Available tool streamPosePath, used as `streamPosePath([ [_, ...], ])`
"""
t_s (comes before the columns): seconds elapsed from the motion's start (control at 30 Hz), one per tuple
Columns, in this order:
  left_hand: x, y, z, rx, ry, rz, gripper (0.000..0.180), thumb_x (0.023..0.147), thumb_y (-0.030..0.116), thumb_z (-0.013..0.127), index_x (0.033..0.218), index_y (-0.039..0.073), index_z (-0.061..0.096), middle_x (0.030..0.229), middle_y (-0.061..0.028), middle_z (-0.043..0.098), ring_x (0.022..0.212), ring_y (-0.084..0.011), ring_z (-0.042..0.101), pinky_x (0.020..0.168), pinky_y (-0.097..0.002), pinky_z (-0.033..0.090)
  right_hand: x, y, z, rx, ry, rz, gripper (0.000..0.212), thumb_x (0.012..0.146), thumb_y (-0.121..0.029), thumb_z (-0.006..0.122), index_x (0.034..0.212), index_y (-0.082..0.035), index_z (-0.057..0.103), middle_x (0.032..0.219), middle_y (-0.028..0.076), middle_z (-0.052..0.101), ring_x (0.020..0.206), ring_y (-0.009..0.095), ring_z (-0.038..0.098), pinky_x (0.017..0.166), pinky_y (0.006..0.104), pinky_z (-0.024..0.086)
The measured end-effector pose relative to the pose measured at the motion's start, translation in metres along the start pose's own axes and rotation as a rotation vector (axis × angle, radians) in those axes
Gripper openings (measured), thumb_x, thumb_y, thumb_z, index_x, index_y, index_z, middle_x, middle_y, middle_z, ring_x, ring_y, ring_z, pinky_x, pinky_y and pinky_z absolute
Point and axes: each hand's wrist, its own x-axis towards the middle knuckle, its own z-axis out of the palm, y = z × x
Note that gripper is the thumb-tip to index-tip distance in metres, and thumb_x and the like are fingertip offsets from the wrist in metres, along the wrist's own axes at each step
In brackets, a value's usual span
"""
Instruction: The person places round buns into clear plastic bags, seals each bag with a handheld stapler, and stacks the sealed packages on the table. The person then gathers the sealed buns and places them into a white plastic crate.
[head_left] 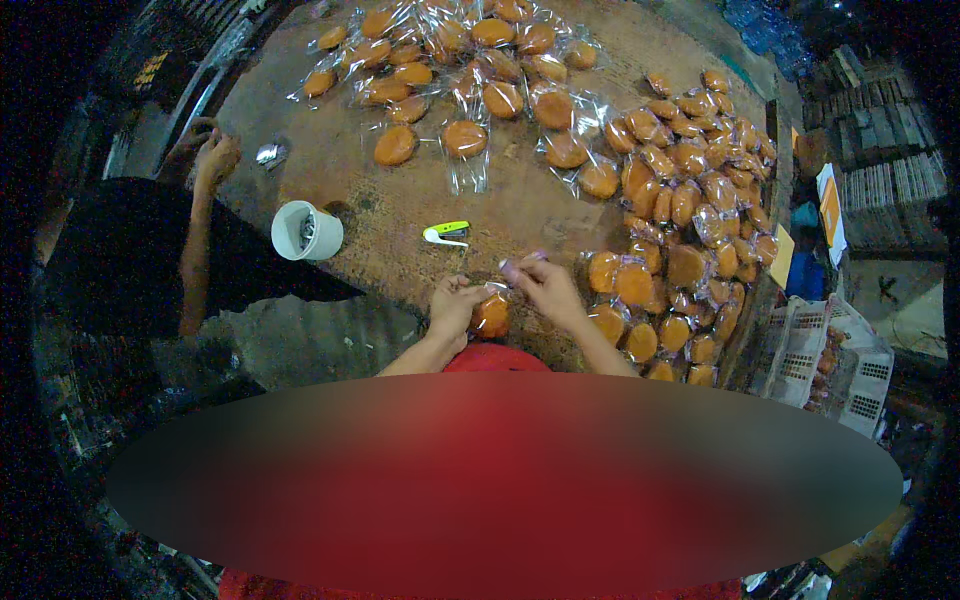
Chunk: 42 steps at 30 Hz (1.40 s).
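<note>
Close to my body, at the table's near edge, is a round orange-brown bun [490, 318] in a clear plastic bag. My left hand [453, 305] is closed on the bag's gathered top, with the bun hanging beside its fingers. Just to the right, my right hand [548, 288] is raised with its fingers pinched together. Something small and purplish shows at those fingertips; what it is I cannot make out. Beyond my hands a yellow-green and white stapler [447, 234] lies on the wooden table [380, 215], touched by neither hand.
Loosely bagged buns [465, 139] spread over the far side. A dense heap of wrapped buns [686, 266] covers the right side. A white tub [307, 232] with small metallic pieces stands left. Another person's hands [215, 155] are at the left edge. A white crate [835, 350] sits lower right.
</note>
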Motion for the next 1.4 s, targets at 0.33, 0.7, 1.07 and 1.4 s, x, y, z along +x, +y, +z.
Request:
streamPosePath([
  [0.33,0.003,-0.017,-0.008,0.062,-0.136,-0.240,0.028,0.084,-0.001,0.076,0.099,0.007,0.053,0.091,-0.0089,0.065,0.081,-0.0193,0.068,0.067,-0.0343,0.059,-0.044,0.025,0.028,0.354,-0.032,0.179,0.034,0.094,-0.025,0.071,0.116,0.000,0.072,0.109,0.009,0.074,0.100,0.018,0.067,0.093,0.0313,0.051],
  [0.7,0.003,-0.024,-0.003,0.250,-0.149,-0.051,0.027,0.087,-0.002,0.074,0.108,0.003,0.057,0.099,-0.0113,0.069,0.091,-0.0209,0.070,0.080,-0.0330,0.058,-0.035,0.045,0.016,0.466,-0.009,0.286,0.037,0.091,-0.025,0.075,0.117,0.000,0.068,0.108,0.009,0.071,0.101,0.018,0.065,0.091,0.0297,0.047],
  [1.07,-0.010,-0.014,0.009,0.597,-0.194,0.234,0.026,0.079,0.006,0.085,0.091,0.006,0.062,0.087,-0.0031,0.067,0.081,-0.0133,0.063,0.075,-0.0295,0.053,-0.042,0.048,0.011,0.161,0.509,0.179,0.037,0.096,-0.029,0.066,0.120,-0.002,0.054,0.106,0.013,0.059,0.097,0.024,0.058,0.086,0.0326,0.046],
  [1.4,-0.018,-0.014,0.023,0.827,-0.292,0.466,0.027,0.074,0.005,0.083,0.087,0.006,0.060,0.084,-0.0026,0.063,0.078,-0.0116,0.060,0.073,-0.0286,0.050,-0.015,0.013,0.043,0.376,0.637,0.391,0.030,0.098,-0.030,0.058,0.087,-0.003,0.061,0.068,0.005,0.059,0.063,0.018,0.056,0.060,0.0377,0.045],
])
